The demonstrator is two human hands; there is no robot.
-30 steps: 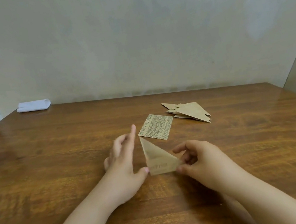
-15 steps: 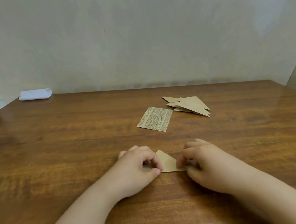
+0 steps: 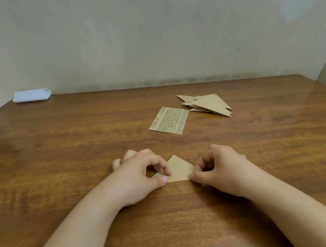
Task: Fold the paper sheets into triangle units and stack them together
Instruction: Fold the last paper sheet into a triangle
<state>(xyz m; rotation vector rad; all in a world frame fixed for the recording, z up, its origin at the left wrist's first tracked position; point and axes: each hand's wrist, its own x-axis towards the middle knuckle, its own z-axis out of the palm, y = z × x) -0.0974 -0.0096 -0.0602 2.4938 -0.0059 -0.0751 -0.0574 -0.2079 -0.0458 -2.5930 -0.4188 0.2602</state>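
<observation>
— What do I have at lower centre?

— My left hand (image 3: 142, 174) and right hand (image 3: 220, 167) both pinch a brown folded triangle (image 3: 179, 169) flat on the worktop (image 3: 57, 161), fingers curled, thumb and forefinger closed on its left and right corners.

— And further up?

— A printed paper sheet (image 3: 169, 120) lies flat above centre; touching its right corner, a pile of finished triangle units (image 3: 208, 104). A white folded cloth (image 3: 31, 95) sits upper left.

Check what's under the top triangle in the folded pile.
Under the top triangle, corners of more folded triangles poke out left. How many there are stays hidden; all rest on the table.
</observation>
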